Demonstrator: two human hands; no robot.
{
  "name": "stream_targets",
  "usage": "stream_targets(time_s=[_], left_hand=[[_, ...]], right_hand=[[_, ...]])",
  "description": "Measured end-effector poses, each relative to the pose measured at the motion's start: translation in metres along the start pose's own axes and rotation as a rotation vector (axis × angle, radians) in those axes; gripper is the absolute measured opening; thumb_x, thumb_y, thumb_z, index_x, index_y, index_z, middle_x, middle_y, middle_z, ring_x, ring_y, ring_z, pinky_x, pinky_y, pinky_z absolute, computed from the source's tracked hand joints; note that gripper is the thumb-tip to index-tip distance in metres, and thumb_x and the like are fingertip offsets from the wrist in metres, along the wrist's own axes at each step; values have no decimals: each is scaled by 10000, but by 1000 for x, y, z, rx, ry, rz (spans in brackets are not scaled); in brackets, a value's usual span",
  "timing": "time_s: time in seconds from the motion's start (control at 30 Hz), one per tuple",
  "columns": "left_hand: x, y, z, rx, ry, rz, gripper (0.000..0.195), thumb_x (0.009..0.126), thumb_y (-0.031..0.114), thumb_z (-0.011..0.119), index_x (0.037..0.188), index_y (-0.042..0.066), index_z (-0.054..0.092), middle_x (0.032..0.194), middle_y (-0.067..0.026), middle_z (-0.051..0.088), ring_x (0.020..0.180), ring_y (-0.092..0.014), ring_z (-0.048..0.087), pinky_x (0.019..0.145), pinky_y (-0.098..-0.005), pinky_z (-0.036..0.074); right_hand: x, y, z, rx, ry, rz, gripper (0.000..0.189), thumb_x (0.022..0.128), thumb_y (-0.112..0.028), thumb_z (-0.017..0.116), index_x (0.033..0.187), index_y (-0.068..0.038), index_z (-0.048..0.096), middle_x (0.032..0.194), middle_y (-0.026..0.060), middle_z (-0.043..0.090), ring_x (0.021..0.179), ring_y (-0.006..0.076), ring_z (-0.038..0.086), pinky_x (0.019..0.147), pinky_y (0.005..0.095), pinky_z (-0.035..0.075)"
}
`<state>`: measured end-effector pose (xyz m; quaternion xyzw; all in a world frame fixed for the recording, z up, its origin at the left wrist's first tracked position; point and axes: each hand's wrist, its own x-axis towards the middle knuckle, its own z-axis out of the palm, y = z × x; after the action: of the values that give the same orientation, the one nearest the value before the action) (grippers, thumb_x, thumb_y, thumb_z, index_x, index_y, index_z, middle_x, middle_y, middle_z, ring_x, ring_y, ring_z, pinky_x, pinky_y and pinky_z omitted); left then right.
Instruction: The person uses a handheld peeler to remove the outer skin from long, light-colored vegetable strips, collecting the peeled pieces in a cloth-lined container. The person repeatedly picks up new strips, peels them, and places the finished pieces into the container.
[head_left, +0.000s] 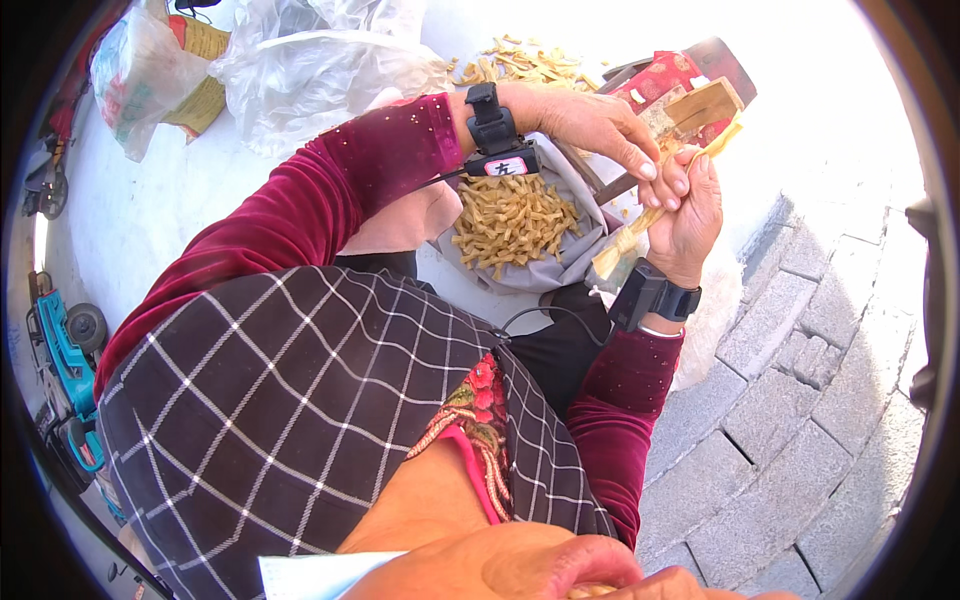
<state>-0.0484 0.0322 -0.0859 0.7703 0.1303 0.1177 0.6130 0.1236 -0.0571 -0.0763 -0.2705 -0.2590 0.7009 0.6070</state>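
Observation:
My right hand (686, 202) is shut on a long pale yellow strip (628, 244), which looks knotted at its lower end. The strip's other end sticks out above the fingers, beside a small wooden block (705, 103). From the left, my left hand (592, 127) reaches over with its thumb and fingertips against the right fingers; whether it grips the strip is hidden. Under the left wrist, many short yellow knotted pieces (514, 225) lie in a grey cloth bag (551, 274). The block rests at a low wooden stand with red patterned cloth (664, 75).
Loose yellow strips (525, 64) lie on the pale ground beyond the bag. Clear plastic bags (322, 82) and a yellow sack (202, 97) stand at the upper left. Grey paving bricks (772, 442) are at the right, and a turquoise wheeled vehicle (67, 352) is at the far left.

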Motion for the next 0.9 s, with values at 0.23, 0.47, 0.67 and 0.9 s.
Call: stream_targets(time_s=[0.23,0.47,0.67,0.9], left_hand=[[16,-5,15,-780,253,154,375,972,358,424,1018,15,569,990,-106,609,975,-204,576,886,-343,438],[20,-9,-19,-1216,539,443,324,949,307,455,842,35,594,621,4,520,534,-95,472,503,-238,398],[11,-4,5,541,851,755,265,934,233,516,967,14,661,954,-127,670,852,-186,661,702,-278,529],[19,-5,41,141,731,226,270,947,221,472,1018,32,651,972,-112,667,867,-206,636,804,-286,489]], right_hand=[[3,20,5,-67,-32,305,239,981,-251,420,856,-65,502,588,-54,375,472,44,328,481,214,332],[2,23,10,-92,-57,275,211,964,-232,463,896,-41,522,620,-41,394,524,68,374,533,248,355],[3,23,19,148,-42,15,250,973,-196,445,1088,16,511,670,-48,410,555,57,385,557,237,377],[3,27,14,-1315,267,-401,188,902,-177,585,929,9,595,609,73,551,533,130,495,514,290,425]])
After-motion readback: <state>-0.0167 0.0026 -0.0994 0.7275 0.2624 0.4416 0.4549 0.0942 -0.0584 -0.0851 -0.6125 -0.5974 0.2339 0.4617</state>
